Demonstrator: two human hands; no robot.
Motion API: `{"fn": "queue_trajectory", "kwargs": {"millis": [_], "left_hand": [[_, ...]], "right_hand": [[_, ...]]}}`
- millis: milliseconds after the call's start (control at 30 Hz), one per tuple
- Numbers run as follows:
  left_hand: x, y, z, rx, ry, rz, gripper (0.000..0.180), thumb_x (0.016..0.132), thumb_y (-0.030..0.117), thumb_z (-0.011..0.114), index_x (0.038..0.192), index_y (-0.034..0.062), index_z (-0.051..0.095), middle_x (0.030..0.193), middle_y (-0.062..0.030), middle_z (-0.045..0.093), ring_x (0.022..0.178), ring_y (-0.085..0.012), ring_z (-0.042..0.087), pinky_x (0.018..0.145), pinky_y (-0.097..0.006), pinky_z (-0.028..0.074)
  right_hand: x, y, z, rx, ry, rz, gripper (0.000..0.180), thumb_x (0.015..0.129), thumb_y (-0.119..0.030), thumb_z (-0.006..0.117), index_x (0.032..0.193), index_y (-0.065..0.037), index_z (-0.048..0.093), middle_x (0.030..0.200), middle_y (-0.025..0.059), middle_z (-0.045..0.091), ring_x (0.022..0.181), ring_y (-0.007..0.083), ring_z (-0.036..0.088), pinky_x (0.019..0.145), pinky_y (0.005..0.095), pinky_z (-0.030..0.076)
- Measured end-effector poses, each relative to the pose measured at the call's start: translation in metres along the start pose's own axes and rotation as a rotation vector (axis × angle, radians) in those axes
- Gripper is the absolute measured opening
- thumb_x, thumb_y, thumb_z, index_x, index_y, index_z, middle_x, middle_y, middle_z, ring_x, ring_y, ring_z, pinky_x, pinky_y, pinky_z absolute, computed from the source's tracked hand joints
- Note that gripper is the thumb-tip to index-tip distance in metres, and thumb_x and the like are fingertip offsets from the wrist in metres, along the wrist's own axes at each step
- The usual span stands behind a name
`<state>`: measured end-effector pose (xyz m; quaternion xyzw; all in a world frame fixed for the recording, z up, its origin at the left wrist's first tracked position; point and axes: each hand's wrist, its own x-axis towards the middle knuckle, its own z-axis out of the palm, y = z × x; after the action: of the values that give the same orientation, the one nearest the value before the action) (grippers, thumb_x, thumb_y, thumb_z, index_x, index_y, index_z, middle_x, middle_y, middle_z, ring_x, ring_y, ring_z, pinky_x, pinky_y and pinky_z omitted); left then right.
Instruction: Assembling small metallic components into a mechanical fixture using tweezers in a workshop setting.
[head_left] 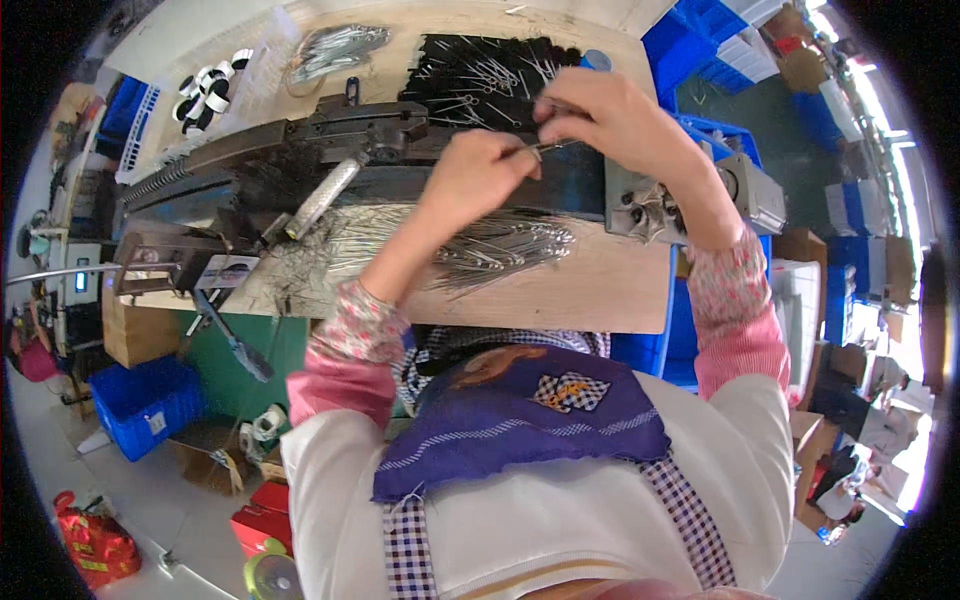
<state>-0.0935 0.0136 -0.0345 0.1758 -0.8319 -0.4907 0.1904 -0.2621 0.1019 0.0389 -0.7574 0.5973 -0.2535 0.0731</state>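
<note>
My left hand (480, 172) is closed in a pinch over the dark metal machine bed. A thin metal piece (556, 146) shows at its fingertips, too small to tell its kind. My right hand (612, 118) is curled just beyond and to the right, fingers pinched; whatever they hold is hidden. Behind the hands, several slim metal rods with looped ends (490, 72) lie on a black cloth (432, 60). On the near side of the bed, a pile of similar thin metal rods (500, 250) spreads over the wooden tabletop (600, 290).
Left of my hands is a clamp-like metal fixture (370, 125) with a wrapped lever (325, 195). A geared metal part (645, 212) stands at the bed's right end. Black-and-white rolls (207, 92) and a bagged bundle of rods (340, 50) lie at the back left. Blue bins (690, 35) stand right.
</note>
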Motion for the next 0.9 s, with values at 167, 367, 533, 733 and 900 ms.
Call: {"fn": "queue_trajectory", "kwargs": {"millis": [167, 367, 533, 733, 900], "left_hand": [[-0.008, 0.026, -0.026, 0.803, 0.14, 0.204, 0.014, 0.072, 0.016, 0.06, 0.071, 0.0042, 0.067, 0.071, -0.0114, 0.065, 0.069, -0.0292, 0.066, 0.063, -0.043, 0.053], [-0.037, 0.016, -0.073, 0.918, 0.522, 0.684, 0.01, 0.076, 0.01, 0.065, 0.084, 0.0032, 0.065, 0.083, -0.0072, 0.064, 0.069, -0.0235, 0.061, 0.06, -0.033, 0.051], [-0.11, -0.006, 0.001, -0.769, 0.51, -0.345, 0.038, 0.098, 0.035, 0.048, 0.095, 0.0006, 0.064, 0.07, -0.0073, 0.059, 0.05, -0.014, 0.051, 0.045, -0.025, 0.04], [-0.075, 0.02, -0.075, -2.123, -0.155, -0.15, 0.052, 0.097, 0.045, 0.044, 0.11, -0.0039, 0.057, 0.061, -0.0036, 0.047, 0.042, -0.0095, 0.041, 0.035, -0.022, 0.03], [-0.074, 0.037, -0.022, -0.735, 0.23, -0.394, 0.033, 0.089, 0.018, 0.058, 0.113, -0.0021, 0.048, 0.062, -0.0005, 0.049, 0.047, -0.008, 0.048, 0.04, -0.022, 0.037]], "right_hand": [[0.004, -0.002, 0.02, -0.039, 0.059, -0.143, 0.016, 0.078, -0.014, 0.065, 0.083, -0.001, 0.059, 0.075, 0.0122, 0.055, 0.076, 0.0318, 0.057, 0.069, 0.0384, 0.046], [0.031, -0.009, 0.046, 0.127, 0.218, -0.215, 0.014, 0.08, -0.015, 0.065, 0.089, -0.003, 0.065, 0.083, 0.013, 0.064, 0.079, 0.0325, 0.062, 0.072, 0.0379, 0.05], [0.042, -0.006, 0.062, 0.202, 0.19, -0.059, 0.018, 0.08, -0.016, 0.067, 0.09, -0.002, 0.065, 0.084, 0.0128, 0.065, 0.078, 0.0318, 0.062, 0.071, 0.0367, 0.05], [0.037, -0.004, 0.072, 0.087, 0.28, -0.127, 0.013, 0.079, -0.01, 0.066, 0.082, 0.001, 0.061, 0.076, 0.0135, 0.06, 0.071, 0.0336, 0.059, 0.066, 0.0382, 0.049], [0.043, -0.009, 0.069, 0.073, 0.203, -0.094, 0.014, 0.077, -0.013, 0.065, 0.083, -0.001, 0.064, 0.081, 0.0125, 0.063, 0.081, 0.0323, 0.062, 0.075, 0.0407, 0.051]]}}
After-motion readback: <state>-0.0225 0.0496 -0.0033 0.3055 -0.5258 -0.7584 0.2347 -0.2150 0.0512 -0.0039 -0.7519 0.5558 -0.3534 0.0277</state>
